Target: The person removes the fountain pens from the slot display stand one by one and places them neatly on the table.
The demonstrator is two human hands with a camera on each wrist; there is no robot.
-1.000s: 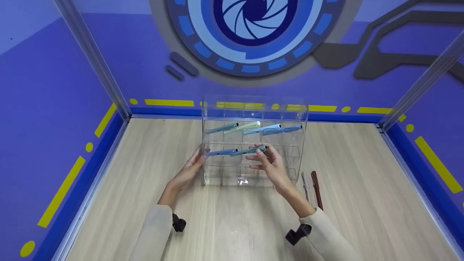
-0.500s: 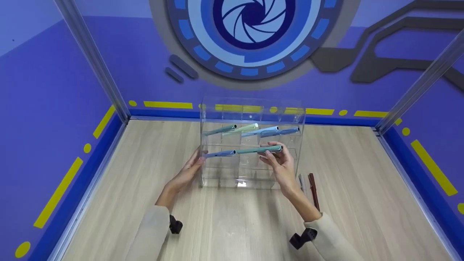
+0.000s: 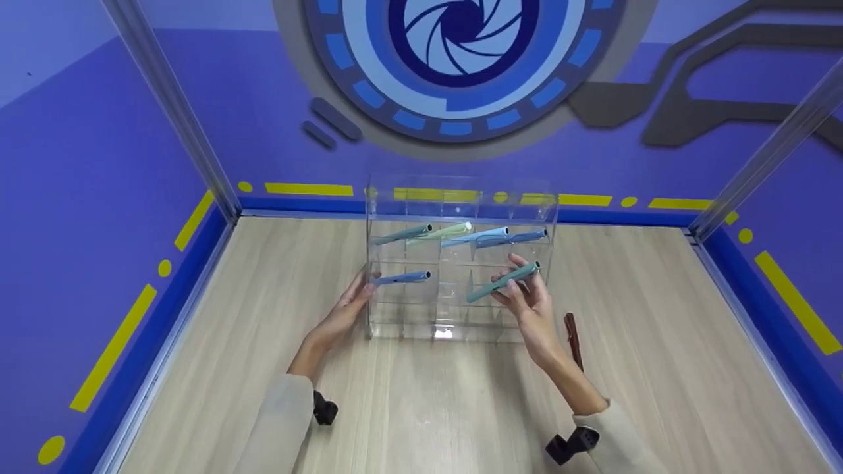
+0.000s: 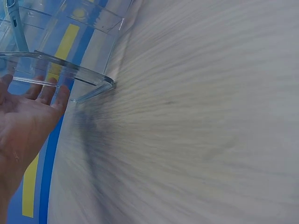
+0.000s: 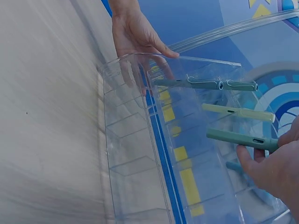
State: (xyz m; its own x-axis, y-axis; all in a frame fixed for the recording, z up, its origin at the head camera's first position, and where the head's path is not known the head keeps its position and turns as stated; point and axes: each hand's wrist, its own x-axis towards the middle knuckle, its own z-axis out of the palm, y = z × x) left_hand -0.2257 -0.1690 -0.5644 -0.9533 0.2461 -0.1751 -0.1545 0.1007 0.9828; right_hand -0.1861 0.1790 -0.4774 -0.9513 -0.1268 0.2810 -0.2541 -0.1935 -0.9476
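A clear acrylic pen rack point(image 3: 388, 329) with compartments stands mid-table. My left hand point(image 3: 339, 319) rests along its left side, thumb by the front edge; in the left wrist view its fairly straight fingers touch the panel. My right hand point(image 3: 535, 322) pinches a green pen point(image 3: 504, 284) before the rack's right half, tilted with its right end higher. The right wrist view shows that green pen point(image 5: 238, 138) between thumb and fingers. One blue pen point(image 3: 402, 278) lies in the middle row's left part. Above it, the upper row bears several pens, among them a pale green pen point(image 3: 440, 233).
A dark red pen point(image 3: 573, 339) lies on the wooden table point(image 3: 658, 368) right of the rack, partly behind my right forearm. Blue printed walls point(image 3: 316, 151) close off the back and both sides.
My right hand has drawn the green pen out of its middle-row place beside the blue pen and moved it right. The left hand stays at the rack. The forearm now hides a grey pen.
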